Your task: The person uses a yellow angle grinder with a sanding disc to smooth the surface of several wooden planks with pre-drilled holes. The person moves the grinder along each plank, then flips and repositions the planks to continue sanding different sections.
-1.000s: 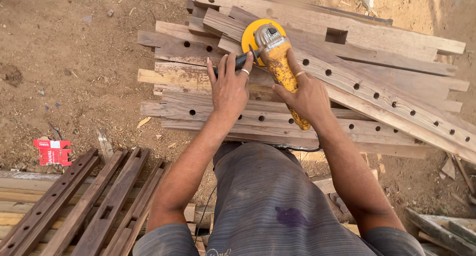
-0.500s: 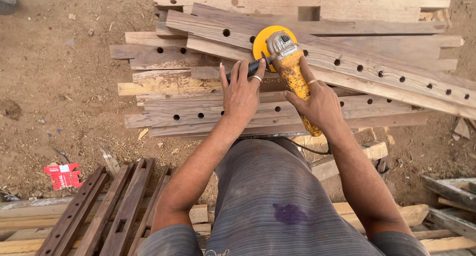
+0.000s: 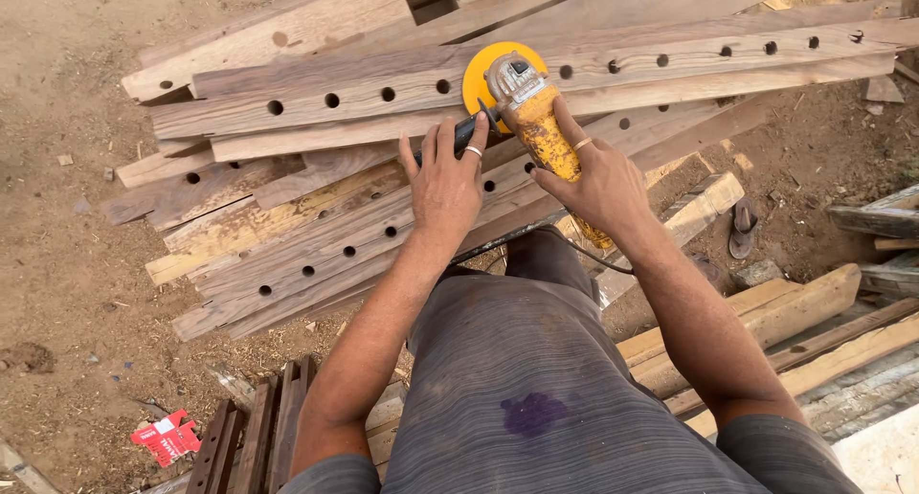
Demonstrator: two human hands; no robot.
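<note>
A yellow angle grinder (image 3: 536,121) is held over a stack of drilled wooden planks (image 3: 316,168) lying on the sandy ground (image 3: 57,274). Its black side handle (image 3: 469,130) is covered by the left hand (image 3: 443,183), whose fingers are stretched out rather than curled; a ring is seen on one finger. The grinder's worn yellow body is gripped by the right hand (image 3: 593,183), closed around it. The yellow sanding disc (image 3: 483,73) is pressed flat on a long plank with a row of round holes (image 3: 593,58). A black cable (image 3: 522,235) is seen running under the arms. A red carton (image 3: 168,437) lies on the ground at lower left, beside dark slotted rails (image 3: 254,437).
</note>
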